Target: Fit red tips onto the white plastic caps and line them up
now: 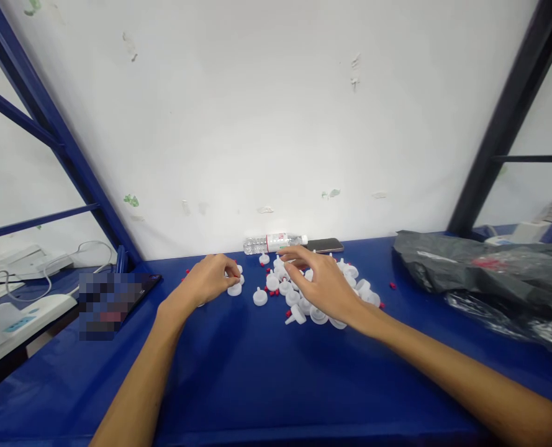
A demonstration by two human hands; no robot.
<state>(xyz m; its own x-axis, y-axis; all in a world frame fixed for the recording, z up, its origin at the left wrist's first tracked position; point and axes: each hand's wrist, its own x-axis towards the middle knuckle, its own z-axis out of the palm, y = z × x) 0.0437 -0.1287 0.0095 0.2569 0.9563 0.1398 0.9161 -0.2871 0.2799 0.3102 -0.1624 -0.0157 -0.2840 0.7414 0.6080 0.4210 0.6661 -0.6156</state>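
Observation:
My left hand (213, 277) is closed in a pinch at the top of a white plastic nozzle cap (235, 290), whose tip is hidden by the fingers. More white caps show just behind it. To the right, my right hand (320, 279) reaches over a heap of white nozzle caps (305, 307) with its fingers apart, and I see nothing held in them. Tiny red caps (272, 292) lie scattered among the heap. One white nozzle cap (259, 297) stands upright between the two hands, nozzle up.
Along the wall lie a clear water bottle (276, 242) and a dark phone (326, 246). A grey plastic bag (485, 273) covers the right side of the blue table (257, 385). At the left are a dark flat device (140, 292), partly blurred, and a white power strip (28, 323).

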